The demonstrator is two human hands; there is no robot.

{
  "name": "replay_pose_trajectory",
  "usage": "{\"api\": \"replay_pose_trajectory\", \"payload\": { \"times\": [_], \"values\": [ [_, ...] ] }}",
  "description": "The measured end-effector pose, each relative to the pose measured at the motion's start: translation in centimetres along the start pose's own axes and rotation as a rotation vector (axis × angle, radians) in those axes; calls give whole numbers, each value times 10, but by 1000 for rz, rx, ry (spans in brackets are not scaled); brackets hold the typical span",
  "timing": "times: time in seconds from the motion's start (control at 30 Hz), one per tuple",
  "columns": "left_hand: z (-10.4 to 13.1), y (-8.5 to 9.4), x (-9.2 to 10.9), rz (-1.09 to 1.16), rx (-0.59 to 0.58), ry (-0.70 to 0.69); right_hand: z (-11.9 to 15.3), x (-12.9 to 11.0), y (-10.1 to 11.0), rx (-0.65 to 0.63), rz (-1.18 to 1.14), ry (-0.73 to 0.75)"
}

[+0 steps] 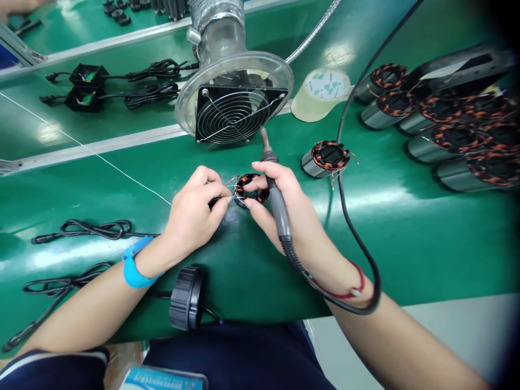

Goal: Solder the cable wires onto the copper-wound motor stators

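"What is the left hand [197, 208] doing?"

"Its fingertips are pinched together on thin wires [233, 197] at the left side of a stator [255, 198]. That stator sits on the green bench [247, 292] between the two hands, nearer than the fan [233, 116]."

"And the right hand [298, 208]?"

"It is curled round an iron [279, 208], with the index finger crossing the handle. The thumb and another finger reach left to the stator; I cannot tell whether they pinch a wire there. The iron's tip points away, towards the fan, and its black cord [357, 233] loops off to the right."

"What else lies about?"

"A second stator [325, 158] stands to the right of the iron, loose leads on its right side. Farther right is a cluster of stators [433, 141]. A tape roll [314, 105] stands on the far side, just right of the fan."

"And on the left?"

"A thin white strand [83, 145] slants from the far left towards the left hand. Beyond it lie two black boxes [86, 86] with leads. Nearer, there are coiled cables [97, 227], and a ribbed black cap [187, 298] sits close to the person, between the forearms."
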State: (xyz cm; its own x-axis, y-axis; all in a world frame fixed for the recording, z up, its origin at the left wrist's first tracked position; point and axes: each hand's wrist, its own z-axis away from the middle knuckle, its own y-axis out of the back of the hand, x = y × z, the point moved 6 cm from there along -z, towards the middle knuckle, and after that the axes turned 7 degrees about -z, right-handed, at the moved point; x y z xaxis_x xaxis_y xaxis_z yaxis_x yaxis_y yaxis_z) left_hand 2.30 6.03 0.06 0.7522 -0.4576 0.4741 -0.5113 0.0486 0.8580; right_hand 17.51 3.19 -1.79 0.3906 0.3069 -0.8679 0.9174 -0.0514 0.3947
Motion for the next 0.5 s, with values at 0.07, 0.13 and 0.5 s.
{"api": "replay_pose_trajectory", "payload": {
  "times": [0.07, 0.13, 0.5],
  "values": [
    [0, 0, 0, 7, -5, 4, 3, 3, -5, 48, 32, 23],
    [0, -1, 0, 16, -5, 5, 5, 3, -8, 83, 67, 71],
    [-6, 12, -20, 13, -315, 140, 2, 10, -11, 28, 117, 218]
  ]
}}
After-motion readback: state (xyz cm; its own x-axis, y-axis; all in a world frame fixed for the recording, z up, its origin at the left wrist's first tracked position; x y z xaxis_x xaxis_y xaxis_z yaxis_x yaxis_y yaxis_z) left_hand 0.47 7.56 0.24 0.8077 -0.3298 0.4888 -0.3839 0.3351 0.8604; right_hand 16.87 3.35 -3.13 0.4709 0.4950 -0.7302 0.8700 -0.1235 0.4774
